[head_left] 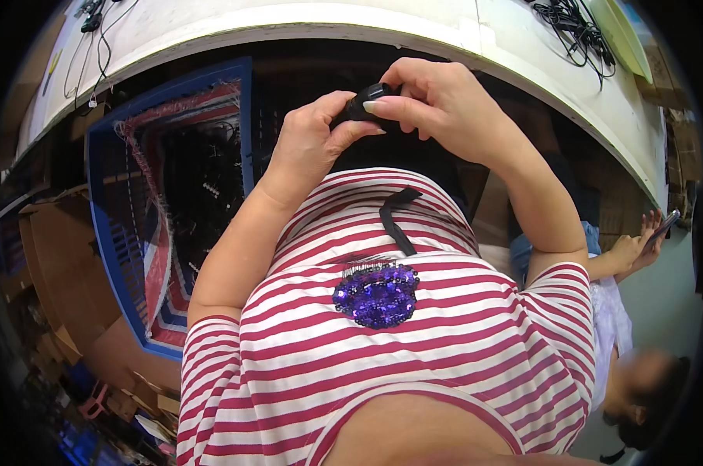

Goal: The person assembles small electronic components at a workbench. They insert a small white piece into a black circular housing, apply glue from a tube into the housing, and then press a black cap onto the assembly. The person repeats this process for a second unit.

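A small glossy black rounded object (371, 99) is pinched between both hands in front of my waist, just short of the white table's edge. I cannot make out its exact kind. My left hand (311, 140) is closed on its near left side, with thumb and forefinger around it. From the other side, my right hand (442, 107) grips it with thumb and forefinger, the remaining fingers curled in. Part of the object is hidden behind the fingers.
A blue plastic crate (246, 124) lined with striped cloth holds many small black pieces at left. On the white table (312, 17) lie black cables (572, 35) and a pale green basin (621, 35). Cardboard boxes (64, 256) stand far left. At right, another person holds a phone (662, 227).
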Demonstrator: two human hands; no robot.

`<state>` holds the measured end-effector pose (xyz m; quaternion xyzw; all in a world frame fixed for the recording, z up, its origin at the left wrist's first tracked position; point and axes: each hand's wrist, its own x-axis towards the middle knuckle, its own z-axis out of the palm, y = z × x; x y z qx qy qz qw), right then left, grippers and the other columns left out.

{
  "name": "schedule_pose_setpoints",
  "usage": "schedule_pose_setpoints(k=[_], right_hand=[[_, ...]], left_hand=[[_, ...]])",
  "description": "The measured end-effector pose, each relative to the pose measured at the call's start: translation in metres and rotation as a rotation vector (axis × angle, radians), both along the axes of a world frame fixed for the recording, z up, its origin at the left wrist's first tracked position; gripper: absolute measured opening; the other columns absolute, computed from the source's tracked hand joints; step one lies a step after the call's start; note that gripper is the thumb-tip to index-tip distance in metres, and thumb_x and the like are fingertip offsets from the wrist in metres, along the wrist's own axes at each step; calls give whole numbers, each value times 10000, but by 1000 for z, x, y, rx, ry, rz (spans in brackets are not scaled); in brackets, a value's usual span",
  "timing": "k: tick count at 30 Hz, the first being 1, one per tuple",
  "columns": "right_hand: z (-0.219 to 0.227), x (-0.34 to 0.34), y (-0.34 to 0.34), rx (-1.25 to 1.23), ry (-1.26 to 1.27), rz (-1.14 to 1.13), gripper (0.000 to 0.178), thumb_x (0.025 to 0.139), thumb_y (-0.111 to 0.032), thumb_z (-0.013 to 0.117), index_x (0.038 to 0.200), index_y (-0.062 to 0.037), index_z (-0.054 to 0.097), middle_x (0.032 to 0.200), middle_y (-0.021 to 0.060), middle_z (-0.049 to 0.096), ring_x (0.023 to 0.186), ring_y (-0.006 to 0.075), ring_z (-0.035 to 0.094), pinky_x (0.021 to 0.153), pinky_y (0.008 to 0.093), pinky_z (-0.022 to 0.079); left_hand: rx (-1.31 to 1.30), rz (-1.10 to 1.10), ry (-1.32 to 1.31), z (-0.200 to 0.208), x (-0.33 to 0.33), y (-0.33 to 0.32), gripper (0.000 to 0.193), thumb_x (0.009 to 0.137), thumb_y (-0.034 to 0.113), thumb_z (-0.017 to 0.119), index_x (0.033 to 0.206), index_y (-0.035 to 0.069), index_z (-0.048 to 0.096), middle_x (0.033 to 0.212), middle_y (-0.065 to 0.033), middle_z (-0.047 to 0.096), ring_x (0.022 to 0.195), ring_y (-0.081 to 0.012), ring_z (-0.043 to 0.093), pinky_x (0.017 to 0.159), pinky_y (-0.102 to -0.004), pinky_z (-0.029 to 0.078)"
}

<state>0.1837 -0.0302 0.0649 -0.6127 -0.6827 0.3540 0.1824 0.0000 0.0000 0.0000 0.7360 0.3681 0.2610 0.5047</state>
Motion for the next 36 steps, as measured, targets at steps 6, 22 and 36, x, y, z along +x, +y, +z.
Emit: schedule_pose_setpoints(k=[6,22,36], right_hand=[[-28,6,17,-307,512,-6,279,862,-198,540,1064,-5,536,836,100,610,687,117,592,625,225,470],[-196,-13,13,-168,-232,61,242,878,-224,444,894,-51,613,906,133,642,874,291,607,765,383,451],[-89,-40,-28,112,619,81,291,909,-284,448,967,-51,611,873,148,566,852,272,566,752,337,447]], left_hand=[[-53,150,-149,2,-11,11,159,785,112,655,911,20,623,773,-30,621,696,-81,539,631,-227,441],[-436,290,-1182,25,-77,59,325,942,274,424,1156,31,439,713,-8,391,616,-104,315,592,-246,290],[-377,300,-1165,36,-5,37,349,937,295,432,1164,30,435,632,37,270,513,-42,212,435,-192,193]])
